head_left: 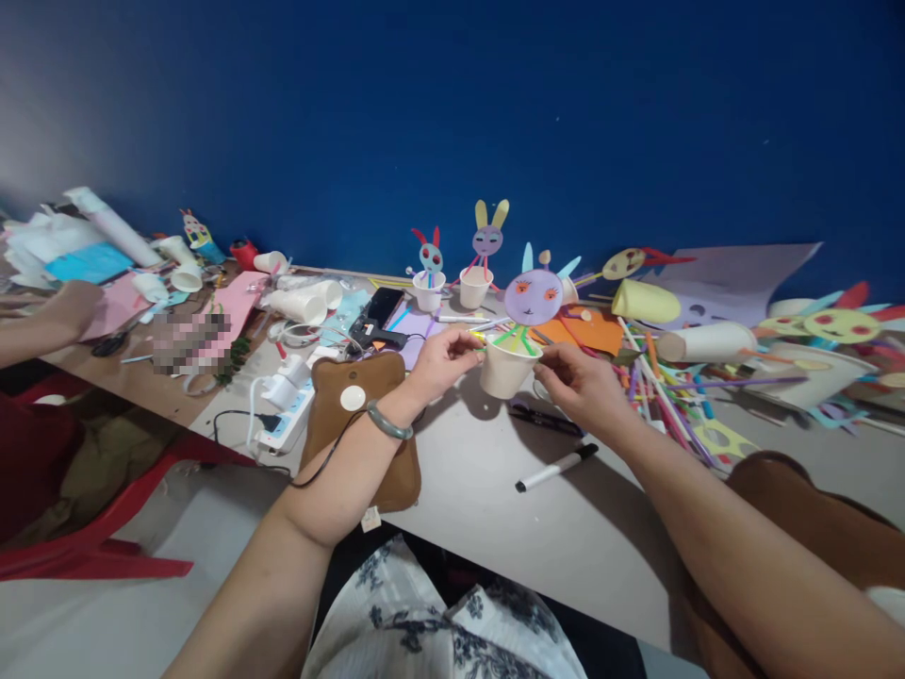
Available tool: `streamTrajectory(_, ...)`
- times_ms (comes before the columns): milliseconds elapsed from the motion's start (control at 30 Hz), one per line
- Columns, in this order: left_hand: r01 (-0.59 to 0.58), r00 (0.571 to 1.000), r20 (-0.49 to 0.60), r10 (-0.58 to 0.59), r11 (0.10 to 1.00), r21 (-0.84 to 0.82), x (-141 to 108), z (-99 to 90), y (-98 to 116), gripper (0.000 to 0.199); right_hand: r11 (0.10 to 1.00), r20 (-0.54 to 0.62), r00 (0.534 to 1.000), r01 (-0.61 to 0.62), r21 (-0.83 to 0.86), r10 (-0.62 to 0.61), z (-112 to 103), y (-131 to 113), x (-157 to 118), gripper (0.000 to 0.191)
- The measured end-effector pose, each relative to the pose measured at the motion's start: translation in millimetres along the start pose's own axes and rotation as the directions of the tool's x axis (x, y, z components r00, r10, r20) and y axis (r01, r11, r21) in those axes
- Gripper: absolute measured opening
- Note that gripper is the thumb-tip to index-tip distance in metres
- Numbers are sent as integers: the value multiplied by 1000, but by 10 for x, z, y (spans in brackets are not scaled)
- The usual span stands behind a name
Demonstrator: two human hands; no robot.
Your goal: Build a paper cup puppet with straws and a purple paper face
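The left hand (444, 363) has its thumb and fingers drawn together in a pinch at the left side of the paper cup's rim, and the right hand (586, 382) holds the opposite side with thumb and fingertips, so the paper cup (505, 372) sits between them, above the bare front part of the table (467, 462). Whether its base touches the table or hangs just over it, I cannot tell, nor whether either pinch also takes in a green straw. Green straws (519, 336) rise from the cup and carry a round purple face (534, 297), which makes the whole piece top-heavy by my judgement. The hold is best kept light and even on both sides, since thin paper would likely dent under a hard squeeze (the rim is the stiffest part, so gripping there makes sense). Keeping the cup level should stop the face from swinging and working the straws loose. Low, slow movements suit this spot: a white marker (557, 469) and a dark pen (546, 419) lie close by, and a base set on either would probably tip. The black cable (332, 462) crossing near the left forearm deserves care too, as a sleeve or bracelet (389, 422) could snag it.
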State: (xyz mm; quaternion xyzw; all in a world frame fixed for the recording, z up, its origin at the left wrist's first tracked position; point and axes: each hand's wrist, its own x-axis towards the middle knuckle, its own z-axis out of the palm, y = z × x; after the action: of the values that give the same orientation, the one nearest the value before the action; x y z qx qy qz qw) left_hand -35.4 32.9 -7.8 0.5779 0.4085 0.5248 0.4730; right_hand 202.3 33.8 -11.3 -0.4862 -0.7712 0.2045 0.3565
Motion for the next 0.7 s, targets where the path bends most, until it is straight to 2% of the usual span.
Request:
streamTrajectory(167,-69,998,25,66,974,217,-11,12,23,6,999,-2,1000,11,-37,-11,1,22,10,10)
streamTrajectory(333,-32,998,56,17,957,289,-5,1,31,8,998,8,1000,26,-56,-26,12,47,16,11)
streamTrajectory(433,2,1000,27,-9,975,221,8,-17,28,10,998,19,1000,15,-55,-14,22,53,10,11)
streamTrajectory(600,48,999,18,-47,998,-50,36,-54,-5,23,1000,19,1000,16,-22,-16,46,81,2,10)
streamTrajectory(700,47,999,12,-46,995,-91,47,-67,-29,25,999,18,999,32,1,-32,53,92,3,10)
